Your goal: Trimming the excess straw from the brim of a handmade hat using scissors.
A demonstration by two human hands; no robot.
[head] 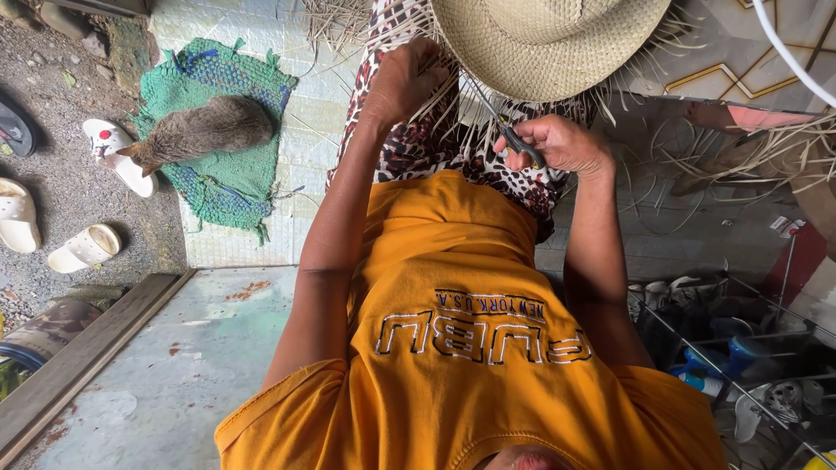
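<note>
Left hand [402, 80] pinches the light, springy hat [549, 39] brim beside its loose strands; right hand [557, 144] clenches scissors [503, 124] just below.

Pale tiled floor [305, 130] under daylight; green woven mat [228, 178] lay on it, grey-brown cat [205, 129] on mat. Gravel ground [61, 104] beside held white sandals [83, 248]. Wooden plank [78, 361] edged worn painted slab [187, 365].

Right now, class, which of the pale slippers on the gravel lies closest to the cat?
The white slipper with the red spot, right beside the cat on the green mat. The two other pale slippers lie farther off.
</note>
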